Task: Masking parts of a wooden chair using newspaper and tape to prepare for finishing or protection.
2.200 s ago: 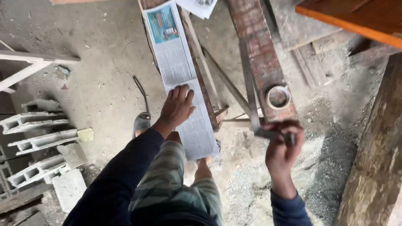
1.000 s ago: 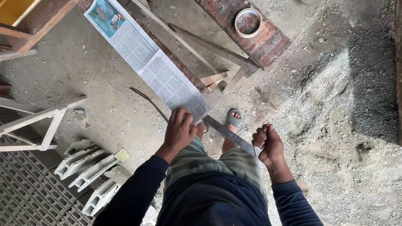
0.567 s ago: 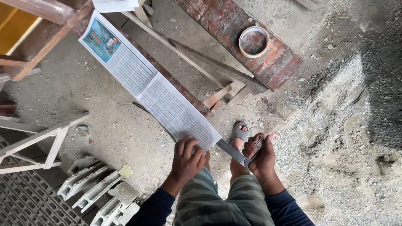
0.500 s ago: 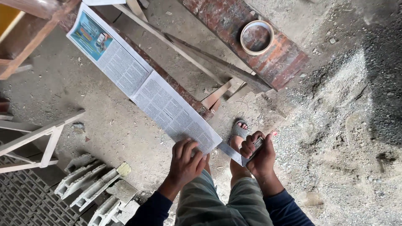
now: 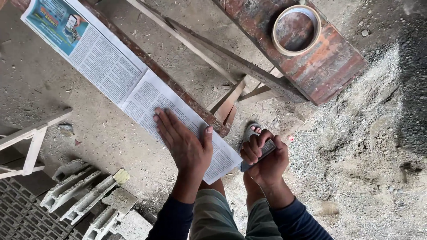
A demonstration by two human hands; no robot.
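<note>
Left hand pressed flat, palm down and fingers spread wide, on the near end of a long strip of newspaper; nothing gripped, only held down. Strip laid lengthwise along a narrow reddish wooden plank, running from top left toward the knees, with a blue-green colour picture at its far end and grey columns of print over the rest. Right hand just beside the strip's near corner, curled into a tight fist round a flat grey metal strip, fingers wrapped fully over it, only a short length showing on each side of the fist; whether its tip touches the paper cannot be told. Directly behind the right hand, a foot in a grey sandal on the dusty concrete floor. Further up, a broader red-brown board carrying a roll of tape, lying flat. Thin wooden battens crossing between the plank and the board. At lower left, pale hollow concrete blocks lying on the floor, next to a light wooden frame. Loose gravel spread over the floor to the right. Dark blue sleeves and striped trousers at the bottom edge.
</note>
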